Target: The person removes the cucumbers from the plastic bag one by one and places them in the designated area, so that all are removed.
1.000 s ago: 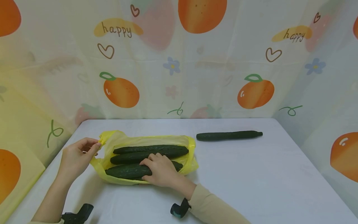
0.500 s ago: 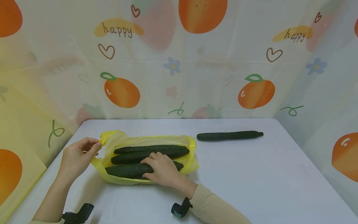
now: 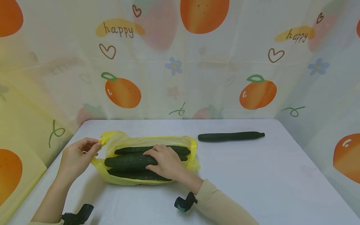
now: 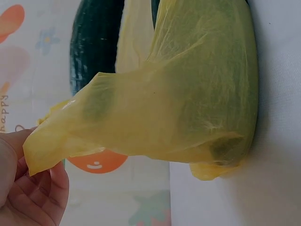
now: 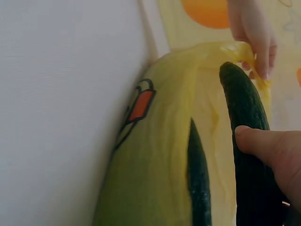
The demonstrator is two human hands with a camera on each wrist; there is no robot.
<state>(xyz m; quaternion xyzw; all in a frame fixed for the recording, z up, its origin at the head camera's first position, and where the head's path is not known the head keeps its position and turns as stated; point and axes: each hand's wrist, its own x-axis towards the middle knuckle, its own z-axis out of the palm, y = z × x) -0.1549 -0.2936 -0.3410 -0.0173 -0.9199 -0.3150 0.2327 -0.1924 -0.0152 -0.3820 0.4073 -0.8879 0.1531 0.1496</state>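
Note:
A yellow plastic bag [image 3: 194, 156] lies with its mouth spread on the white table, several dark green cucumbers inside. My left hand [image 3: 75, 159] pinches the bag's edge at its left end, pulling the film outward in the left wrist view. Over the bag's opening, my right hand [image 3: 167, 164] grips a cucumber [image 3: 127, 161] near its middle, thumb on the near side. That cucumber sits above a front cucumber [image 3: 135, 175], with a back cucumber [image 3: 129, 150] behind it. In the right wrist view the gripped cucumber [image 5: 247, 103] stands apart from one lower in the bag [image 5: 200, 179].
A single cucumber [image 3: 231, 136] lies at the back of the white table [image 3: 253, 181], to the right of the bag. Behind and beside the table hangs a fruit-printed cloth [image 3: 202, 78]. Black cameras are strapped to both wrists.
My right hand has raised the gripped cucumber and moved it slightly backward, uncovering the front cucumber beneath. My left hand keeps its hold on the bag's edge, nearly still.

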